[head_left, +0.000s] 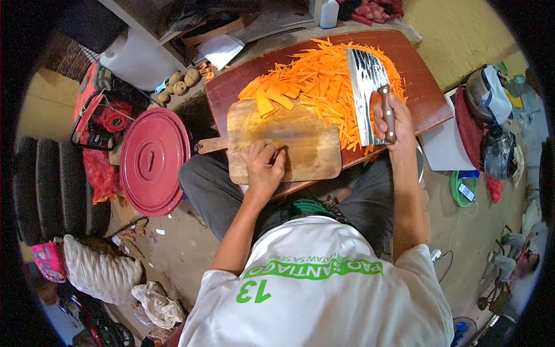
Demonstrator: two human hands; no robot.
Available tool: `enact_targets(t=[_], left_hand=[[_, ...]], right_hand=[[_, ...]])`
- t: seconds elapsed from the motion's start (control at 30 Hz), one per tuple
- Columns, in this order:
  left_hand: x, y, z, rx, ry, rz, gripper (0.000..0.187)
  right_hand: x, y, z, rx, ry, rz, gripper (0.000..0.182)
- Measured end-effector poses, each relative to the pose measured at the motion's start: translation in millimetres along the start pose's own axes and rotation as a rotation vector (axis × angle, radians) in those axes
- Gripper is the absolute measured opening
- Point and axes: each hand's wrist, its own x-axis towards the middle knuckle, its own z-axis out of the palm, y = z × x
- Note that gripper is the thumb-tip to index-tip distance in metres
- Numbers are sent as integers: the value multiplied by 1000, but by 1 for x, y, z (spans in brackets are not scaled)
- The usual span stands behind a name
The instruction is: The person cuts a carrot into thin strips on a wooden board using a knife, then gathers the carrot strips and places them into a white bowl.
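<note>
A wooden cutting board (315, 136) with a handle on its left lies on the dark red table (419, 75). On the board, my left hand (265, 165) has its fingers curled together, with a small orange-yellow bit showing at the fingertips. My right hand (396, 121) grips the brown handle of a cleaver (363, 87), its wide blade raised over the table and pointing away from me. Behind the board spreads a heap of orange carrot strips (312, 72). Several thicker orange slices (266, 103) rest at the board's back left edge.
Left of the table stands a container with a round red lid (153, 159). Brown round vegetables (180, 88) lie behind it. At the right are a white box (442, 139) and a green basket (462, 196) holding a phone. A white sack (101, 272) sits at lower left.
</note>
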Motion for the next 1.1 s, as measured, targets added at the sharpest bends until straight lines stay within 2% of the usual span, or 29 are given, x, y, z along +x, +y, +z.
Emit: enact_targets(t=[0.1,0.13,0.2,0.27,0.33,0.5,0.6,0.7,0.83,0.93,1.1], left_hand=[[6,3,-1,-46,-98,-58,7],[13,10,-2,-44,-95,-43,7],[28,16,0,-132,-77,-54,9],[43,17,5,-317,-51,-108,11],[59,17,8,-314,-24,-89,13],[78,23,18,-346,-79,-21,23],[89,40,19,-76,-178,221,40],[98,41,33,95,-322,234,55],[118,41,47,269,-335,453,58],[117,53,48,70,-411,383,55],[113,46,65,160,-406,424,50]], right_hand=[[-26,5,26,-426,110,-30,27],[-34,2,20,-691,-11,10,34],[-47,22,23,-989,-141,-314,39],[-63,29,33,-1207,-229,-430,44],[-81,27,42,-1350,-269,-323,48],[-101,36,53,-1559,-316,-403,52],[-107,38,58,-1625,-349,-446,51],[-111,35,62,-1693,-339,-417,50],[-111,34,58,-1730,-306,-450,53],[-110,29,59,-1713,-318,-500,48],[-110,32,58,-1740,-321,-506,49]])
